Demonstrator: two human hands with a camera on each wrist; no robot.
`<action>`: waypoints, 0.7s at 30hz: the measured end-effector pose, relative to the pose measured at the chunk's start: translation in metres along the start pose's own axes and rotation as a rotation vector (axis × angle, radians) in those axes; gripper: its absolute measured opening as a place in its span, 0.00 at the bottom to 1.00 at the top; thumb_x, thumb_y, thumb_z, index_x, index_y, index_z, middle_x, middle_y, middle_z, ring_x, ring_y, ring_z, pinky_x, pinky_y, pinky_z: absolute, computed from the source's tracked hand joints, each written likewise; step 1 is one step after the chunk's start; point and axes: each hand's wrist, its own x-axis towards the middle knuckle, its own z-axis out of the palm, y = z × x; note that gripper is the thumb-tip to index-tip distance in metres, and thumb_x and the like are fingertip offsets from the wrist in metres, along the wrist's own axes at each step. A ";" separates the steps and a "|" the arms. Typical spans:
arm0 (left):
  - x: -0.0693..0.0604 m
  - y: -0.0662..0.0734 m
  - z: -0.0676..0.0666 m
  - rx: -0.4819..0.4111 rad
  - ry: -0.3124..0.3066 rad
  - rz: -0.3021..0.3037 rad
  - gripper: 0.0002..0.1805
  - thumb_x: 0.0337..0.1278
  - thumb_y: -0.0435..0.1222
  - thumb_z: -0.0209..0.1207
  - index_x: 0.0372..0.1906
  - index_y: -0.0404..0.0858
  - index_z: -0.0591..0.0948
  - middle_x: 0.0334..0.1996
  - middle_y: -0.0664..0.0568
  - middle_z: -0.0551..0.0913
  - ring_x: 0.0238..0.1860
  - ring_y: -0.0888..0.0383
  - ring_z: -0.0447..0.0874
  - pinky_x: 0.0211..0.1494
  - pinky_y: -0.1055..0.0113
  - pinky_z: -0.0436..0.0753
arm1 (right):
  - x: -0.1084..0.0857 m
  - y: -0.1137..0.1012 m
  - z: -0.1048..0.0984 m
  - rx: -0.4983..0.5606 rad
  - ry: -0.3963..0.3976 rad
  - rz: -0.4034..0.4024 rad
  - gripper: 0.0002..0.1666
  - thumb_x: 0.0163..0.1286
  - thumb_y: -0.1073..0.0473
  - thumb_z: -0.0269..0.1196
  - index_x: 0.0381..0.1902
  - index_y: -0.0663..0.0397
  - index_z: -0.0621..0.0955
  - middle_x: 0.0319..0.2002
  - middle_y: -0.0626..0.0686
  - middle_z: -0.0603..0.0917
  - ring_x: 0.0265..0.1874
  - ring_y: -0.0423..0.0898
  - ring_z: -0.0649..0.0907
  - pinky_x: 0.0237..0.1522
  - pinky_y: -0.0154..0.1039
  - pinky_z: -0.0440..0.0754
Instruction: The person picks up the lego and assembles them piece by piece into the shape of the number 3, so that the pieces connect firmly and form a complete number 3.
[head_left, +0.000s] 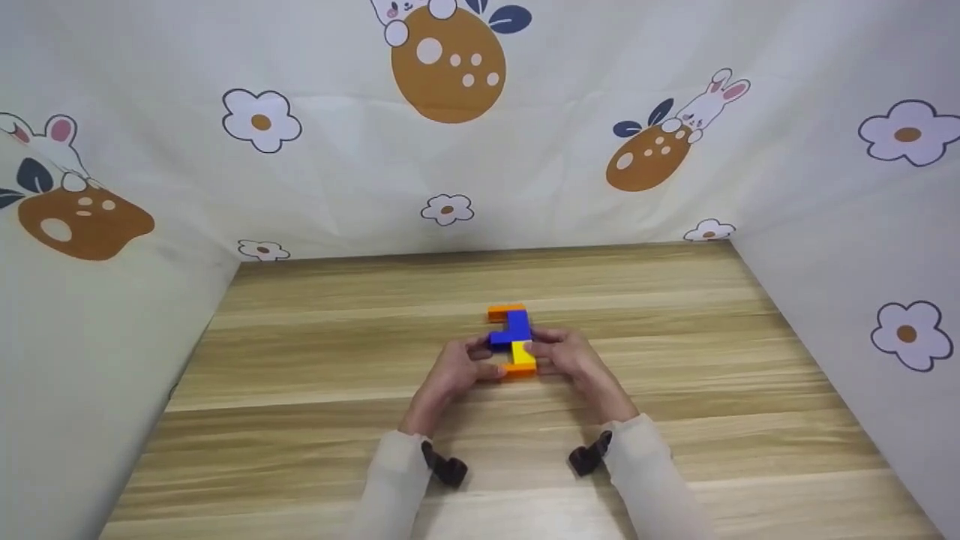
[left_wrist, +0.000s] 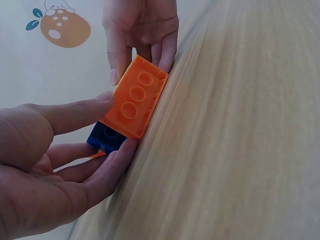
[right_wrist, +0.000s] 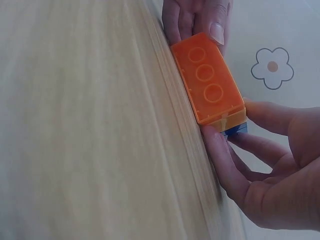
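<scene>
Several toy building blocks are joined into one piece on the wooden table. In the head view it has an orange block [head_left: 507, 309] at the far end, blue blocks [head_left: 517, 327] in the middle, a yellow block [head_left: 523, 352] and a near orange block [head_left: 519, 370]. My left hand [head_left: 456, 367] grips the left side, its thumb at the near orange block. From the right, my right hand [head_left: 574, 352] pinches the piece, thumb on the yellow block. Both wrist views show the near orange block's hollow underside [left_wrist: 137, 100] with round tubes, facing the cameras. The piece's lower edge lies at the tabletop.
The wood-grain table [head_left: 315, 435] spreads around the hands. Behind it and at both sides hangs a pale cloth [head_left: 337, 195] printed with flowers and rabbits. A black wrist camera [head_left: 448, 469] sits on the left sleeve, another camera [head_left: 589, 456] on the right.
</scene>
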 end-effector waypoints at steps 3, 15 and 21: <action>0.000 0.000 0.001 0.002 0.007 -0.009 0.39 0.52 0.33 0.73 0.70 0.36 0.71 0.60 0.42 0.83 0.60 0.50 0.83 0.65 0.57 0.80 | 0.000 0.000 0.000 -0.006 0.001 -0.001 0.30 0.69 0.61 0.66 0.68 0.57 0.75 0.58 0.64 0.84 0.39 0.45 0.88 0.45 0.43 0.89; 0.002 -0.001 0.002 -0.033 0.021 -0.011 0.39 0.50 0.36 0.74 0.69 0.36 0.73 0.58 0.43 0.85 0.60 0.50 0.83 0.65 0.57 0.80 | 0.001 0.003 -0.002 0.023 -0.015 -0.016 0.30 0.69 0.65 0.64 0.68 0.64 0.73 0.57 0.66 0.83 0.40 0.44 0.87 0.47 0.45 0.88; 0.001 0.000 0.001 -0.022 0.017 -0.019 0.39 0.51 0.37 0.74 0.70 0.37 0.72 0.59 0.43 0.84 0.59 0.51 0.83 0.63 0.57 0.82 | 0.001 0.002 -0.004 0.024 -0.032 -0.003 0.29 0.70 0.63 0.62 0.68 0.63 0.74 0.56 0.64 0.84 0.42 0.45 0.87 0.46 0.43 0.88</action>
